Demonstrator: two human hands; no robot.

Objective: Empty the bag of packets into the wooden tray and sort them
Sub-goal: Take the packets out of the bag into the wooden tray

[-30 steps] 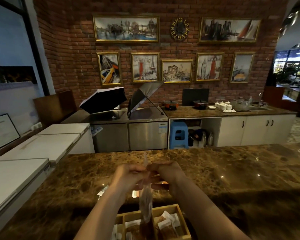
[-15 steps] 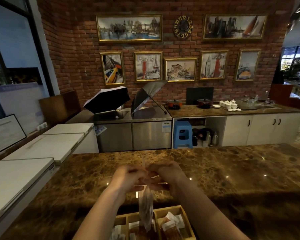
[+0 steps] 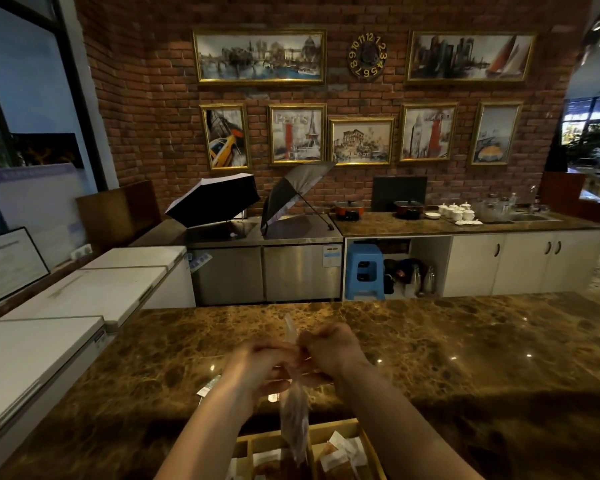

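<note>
Packets [image 3: 340,457] already lie in the wooden tray [image 3: 369,445] at the near edge of the view, white-labelled ones in its right compartment and more in the compartments to the left, though the bottom of the frame cuts most of them off. Straight above the tray hangs the clear plastic bag [image 3: 294,424], its lower end dipping down to the dividers and some brownish contents visible inside. Both hands meet at its neck over the worktop [image 3: 465,358]: the left hand [image 3: 257,363] has its grip pinched narrow on the plastic from one side, and the right hand [image 3: 329,348] is closed on it from the other, with a twisted tail of bag sticking up between them. By the look of it the mouth is being worked open or held, so emptying seems under way and sorting is not yet finished. The risk from here is spillage: the bag hangs over a divider, so packets tipped out could land across several compartments or skip onto the worktop, where a couple of stray packets [image 3: 208,389] lie beyond the left forearm. A sharp tug could also tear the thin plastic and drop everything at once. Farther off, a back counter carries two open umbrellas [image 3: 215,199], pots and white cups below a brick wall [image 3: 146,116] hung with framed pictures.
</note>
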